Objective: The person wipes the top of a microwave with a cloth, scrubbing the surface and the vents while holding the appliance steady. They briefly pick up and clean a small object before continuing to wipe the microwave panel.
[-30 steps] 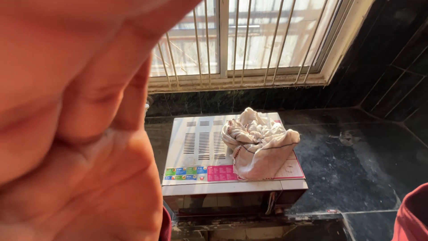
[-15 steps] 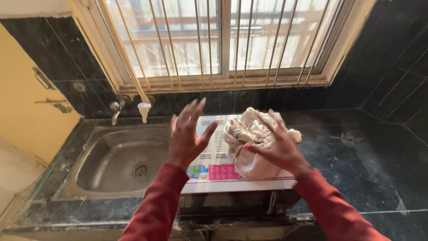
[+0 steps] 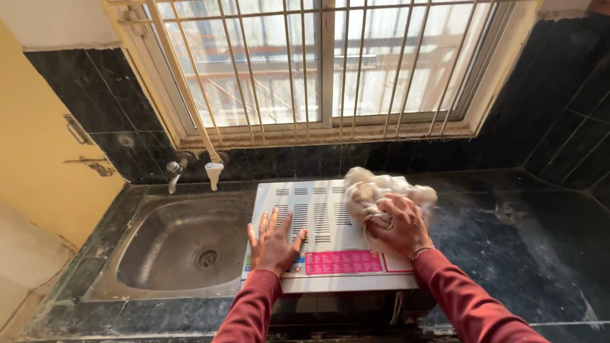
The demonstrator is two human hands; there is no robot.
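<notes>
Cloth [image 3: 375, 190], white and crumpled, lies on the right part of the microwave [image 3: 321, 219] top, just behind the pink label [image 3: 343, 262]. Right hand [image 3: 399, 223] grips it, fingers closed into its folds. Left hand [image 3: 273, 244] rests flat on the microwave's left front corner, fingers spread, holding nothing. Both sleeves are dark red. Left of the microwave sits a steel sink [image 3: 171, 244] with a tap [image 3: 175, 173], under a barred window [image 3: 318, 63].

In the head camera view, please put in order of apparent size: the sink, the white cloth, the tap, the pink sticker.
1. Sink
2. White cloth, partly under the right hand
3. Pink sticker, which looks close to the cloth
4. Tap
</notes>
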